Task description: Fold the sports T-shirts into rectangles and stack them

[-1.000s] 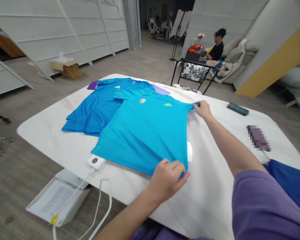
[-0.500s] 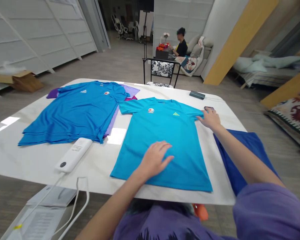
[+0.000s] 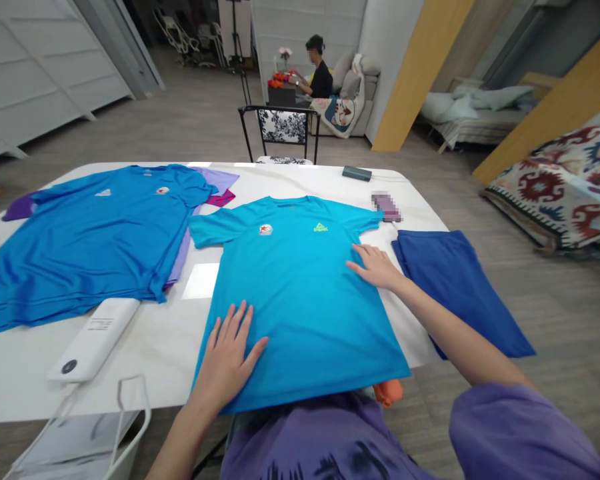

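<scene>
A light blue T-shirt [image 3: 295, 293] lies spread flat in front of me, collar away, its hem reaching the table's near edge. My left hand [image 3: 231, 353] rests open on its lower left part, fingers spread. On the shirt's right side, below the sleeve, my right hand [image 3: 375, 265] lies flat with fingers stretched out. Neither hand grips anything. Folded dark blue fabric [image 3: 450, 287] lies right of my right hand and hangs over the table edge. Further left, a darker blue T-shirt [image 3: 100, 240] lies on top of other garments.
On the white table [image 3: 160, 360] are a white power strip-like device [image 3: 96, 340] with a cord, a phone [image 3: 386, 207] and a dark small box [image 3: 357, 173]. A chair [image 3: 283, 127] stands beyond the table. Another person [image 3: 321, 77] sits at the back.
My left hand has moved to the shirt's lower left side. My right hand has come down from the right sleeve to the shirt's side. The view has shifted right, and the shirt sits nearer me.
</scene>
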Tool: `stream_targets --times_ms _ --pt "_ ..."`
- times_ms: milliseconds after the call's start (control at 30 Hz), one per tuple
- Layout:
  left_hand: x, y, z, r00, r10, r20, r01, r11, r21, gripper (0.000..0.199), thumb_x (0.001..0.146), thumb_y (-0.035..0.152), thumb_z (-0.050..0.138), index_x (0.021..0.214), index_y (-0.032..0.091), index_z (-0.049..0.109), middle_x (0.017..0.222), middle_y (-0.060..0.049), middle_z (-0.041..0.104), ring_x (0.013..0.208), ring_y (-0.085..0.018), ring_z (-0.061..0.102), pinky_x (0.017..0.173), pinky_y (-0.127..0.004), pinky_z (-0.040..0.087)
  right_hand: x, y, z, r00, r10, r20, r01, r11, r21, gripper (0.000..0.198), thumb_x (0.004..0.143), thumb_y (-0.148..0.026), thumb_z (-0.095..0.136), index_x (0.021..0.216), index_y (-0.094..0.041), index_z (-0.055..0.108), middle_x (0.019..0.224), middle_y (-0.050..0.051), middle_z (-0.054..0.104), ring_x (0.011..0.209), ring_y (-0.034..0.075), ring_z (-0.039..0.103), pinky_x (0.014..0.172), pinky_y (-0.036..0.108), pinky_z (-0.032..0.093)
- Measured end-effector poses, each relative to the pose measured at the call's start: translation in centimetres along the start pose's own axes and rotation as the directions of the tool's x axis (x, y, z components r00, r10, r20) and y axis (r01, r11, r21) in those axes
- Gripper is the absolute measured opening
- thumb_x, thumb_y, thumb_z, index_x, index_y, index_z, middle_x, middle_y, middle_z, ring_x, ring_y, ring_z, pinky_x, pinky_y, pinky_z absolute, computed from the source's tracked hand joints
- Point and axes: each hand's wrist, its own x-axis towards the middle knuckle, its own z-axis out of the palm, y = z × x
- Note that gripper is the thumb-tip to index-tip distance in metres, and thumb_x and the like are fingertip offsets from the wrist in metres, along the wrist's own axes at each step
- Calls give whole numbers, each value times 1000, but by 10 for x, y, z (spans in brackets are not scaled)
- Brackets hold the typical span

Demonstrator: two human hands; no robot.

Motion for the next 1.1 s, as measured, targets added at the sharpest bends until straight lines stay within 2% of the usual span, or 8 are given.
stream_targets --times_ms 100,267,400,567,700,833,967,1100 --pt "28 -23 -15 998 -56 -19 55 997 -60 71 119 64 42 183 34 39 186 -6 48 175 -35 41 140 -60 42 36 36 -22 987 98 -129 -96 995 19 61 117 -58 46 160 -18 63 157 21 70 144 41 67 120 57 56" --pt "120 -65 -14 986 -148 -83 140 985 -99 77 116 66 41 181 25 44 188 -13 43 180 -38 30 144 -63 33 85 69 -28 973 161 -162 -176 981 -78 47 111 -38 59 150 -15 71 152 21 71 139 40 66 121 55 53" --pt "165 -91 -3 976 -215 -34 213 975 -63 84 115 68 35 182 17 43 192 -17 34 181 -42 24 145 -67 27 67 67 -21 982 127 -140 -153 969 -194 50 115 -48 50 148 -23 77 153 18 72 140 43 63 122 63 50" --pt "201 -121 -9 974 -219 -56 217 975 -41 84 114 66 31 181 18 45 190 -16 38 181 -38 25 147 -61 25 42 65 -32 985 127 -120 -153 959 -240 65 116 -66 41 152 -26 77 147 21 74 144 47 61 121 66 49" --pt "263 -131 -22 979 -186 -84 179 980 -86 81 116 60 22 178 15 47 187 -16 44 179 -32 30 146 -53 26 85 56 -33 984 81 -159 -89 995 -45 71 120 -62 28 165 -23 67 162 17 68 151 39 62 128 57 50" --pt "322 -135 -19 974 -219 56 222 973 -61 84 115 63 21 178 15 48 187 -15 44 178 -35 31 145 -59 24 143 42 -11 996 94 6 -94 995 45 83 117 -77 26 179 -28 53 184 8 49 171 37 45 142 60 37" --pt "342 -153 -4 959 -257 118 257 966 10 95 110 78 29 185 19 37 195 -13 25 183 -41 16 145 -70 13 167 47 7 993 106 47 -104 994 -32 98 108 -93 36 188 -36 32 196 2 19 182 45 16 145 76 13" --pt "349 -171 5 961 -257 102 255 966 33 101 106 83 38 188 24 28 197 -11 17 184 -42 9 145 -74 9 178 63 10 998 63 13 -62 997 -35 101 106 -93 40 189 -35 30 196 3 19 182 46 14 145 78 12"
